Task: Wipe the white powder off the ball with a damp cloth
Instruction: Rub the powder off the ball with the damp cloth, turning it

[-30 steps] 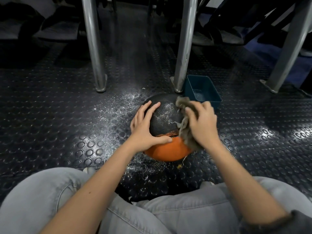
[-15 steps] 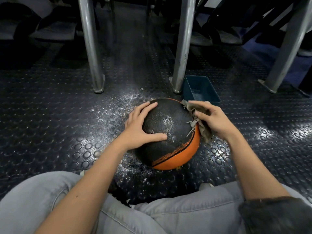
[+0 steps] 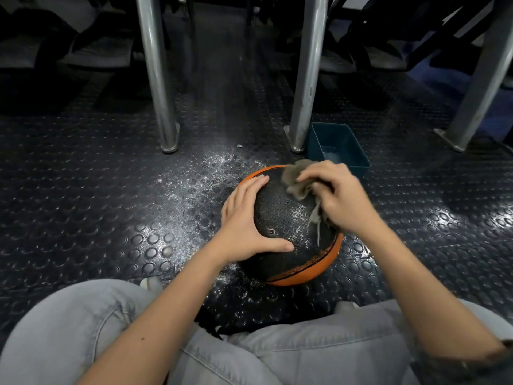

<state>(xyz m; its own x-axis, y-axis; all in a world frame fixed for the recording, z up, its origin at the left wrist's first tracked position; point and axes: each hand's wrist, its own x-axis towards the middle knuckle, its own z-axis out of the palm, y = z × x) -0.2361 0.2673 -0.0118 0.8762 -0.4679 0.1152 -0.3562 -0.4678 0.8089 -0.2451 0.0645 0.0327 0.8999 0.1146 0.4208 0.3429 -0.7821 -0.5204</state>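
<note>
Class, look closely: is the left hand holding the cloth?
No, the right hand grips the cloth against the ball, while the left hand rests bare on it.

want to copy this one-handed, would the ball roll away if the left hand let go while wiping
Probably: the ball is round on a flat studded floor, so pushes from the cloth could roll it. The left hand lies spread on it, apparently steadying it.

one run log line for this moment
step: wipe | left hand: rests on ball | right hand: grips cloth against ball | powder: scattered on floor
</note>
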